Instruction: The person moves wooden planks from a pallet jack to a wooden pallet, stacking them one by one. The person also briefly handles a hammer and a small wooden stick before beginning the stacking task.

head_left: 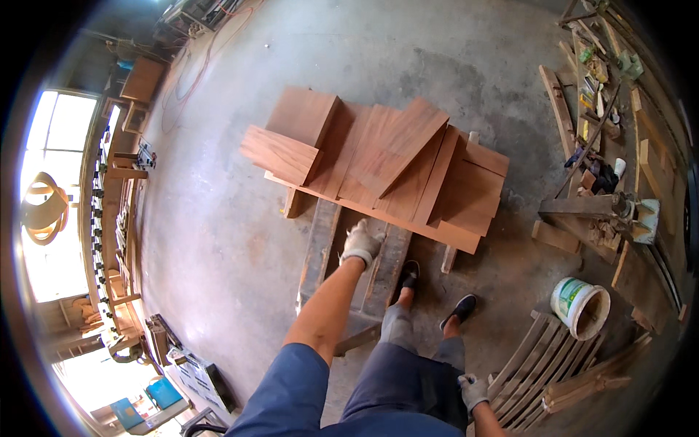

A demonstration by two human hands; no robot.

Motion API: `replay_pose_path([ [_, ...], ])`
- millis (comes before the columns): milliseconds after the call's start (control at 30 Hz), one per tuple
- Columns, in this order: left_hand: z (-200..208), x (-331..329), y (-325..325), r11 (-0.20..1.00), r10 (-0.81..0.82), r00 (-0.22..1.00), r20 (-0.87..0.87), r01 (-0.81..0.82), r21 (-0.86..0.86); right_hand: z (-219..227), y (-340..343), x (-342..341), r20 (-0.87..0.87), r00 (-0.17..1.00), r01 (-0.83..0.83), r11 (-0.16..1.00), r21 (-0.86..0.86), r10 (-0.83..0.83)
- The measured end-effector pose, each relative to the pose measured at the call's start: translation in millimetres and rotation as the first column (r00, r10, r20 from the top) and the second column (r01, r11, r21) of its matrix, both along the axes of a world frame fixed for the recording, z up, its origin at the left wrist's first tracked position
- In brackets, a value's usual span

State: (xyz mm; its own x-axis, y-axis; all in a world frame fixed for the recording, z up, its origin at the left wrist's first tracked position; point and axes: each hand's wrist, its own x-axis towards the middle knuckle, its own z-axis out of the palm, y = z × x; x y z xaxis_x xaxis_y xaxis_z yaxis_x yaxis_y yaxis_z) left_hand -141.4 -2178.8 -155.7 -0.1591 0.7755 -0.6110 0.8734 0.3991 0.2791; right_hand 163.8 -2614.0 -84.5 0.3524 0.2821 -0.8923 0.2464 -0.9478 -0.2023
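Note:
My left hand (362, 242), in a pale work glove, reaches forward just short of the near edge of a stack of reddish-brown wooden boards (382, 142). Its fingers are apart, and nothing shows in them. The boards lie overlapping at different angles on a long board (349, 203). Wooden supports hold this up, including a dark plank frame (319, 240) beneath my left arm. My right hand (474, 391), also gloved, hangs beside my right thigh near a slatted wooden piece (520, 364). Its fingers are loosely curled, so what is inside them is hidden.
A white bucket (580, 309) stands at the right, close to the slats. Behind it, lumber and tools fill a wooden bench (582, 207). A rack with clamps (98, 211) runs along the windows at the left. Red hoses (209, 54) trail over the concrete floor (211, 240).

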Motion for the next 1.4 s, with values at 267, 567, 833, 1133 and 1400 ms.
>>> replay_pose_path([
  [267,-17.5,-1.1,100.1,0.952,-0.211,0.953,-0.217,0.251,0.175,-31.6,-20.2,-6.5,-0.029,0.999,-0.022,0.997,-0.070,0.020],
  [567,-28.7,23.0,145.7,0.930,-0.343,0.888,-0.308,0.368,0.026,-13.6,5.9,-13.9,-0.099,0.994,-0.060,0.989,-0.133,0.047],
  [833,-18.7,29.2,138.4,0.940,-0.324,0.904,-0.278,0.341,0.012,-24.1,31.1,-17.6,-0.114,0.993,-0.059,0.989,-0.133,0.044],
  [1133,-7.8,55.8,3.4,0.999,0.035,0.999,0.034,-0.035,0.024,-128.7,190.4,-32.9,-0.222,0.949,-0.071,0.840,0.537,0.223],
  [1400,29.7,67.2,-39.5,0.977,0.173,0.968,0.184,-0.145,-0.159,-125.4,334.8,-77.8,-0.731,0.492,0.583,0.802,-0.127,-0.473],
])
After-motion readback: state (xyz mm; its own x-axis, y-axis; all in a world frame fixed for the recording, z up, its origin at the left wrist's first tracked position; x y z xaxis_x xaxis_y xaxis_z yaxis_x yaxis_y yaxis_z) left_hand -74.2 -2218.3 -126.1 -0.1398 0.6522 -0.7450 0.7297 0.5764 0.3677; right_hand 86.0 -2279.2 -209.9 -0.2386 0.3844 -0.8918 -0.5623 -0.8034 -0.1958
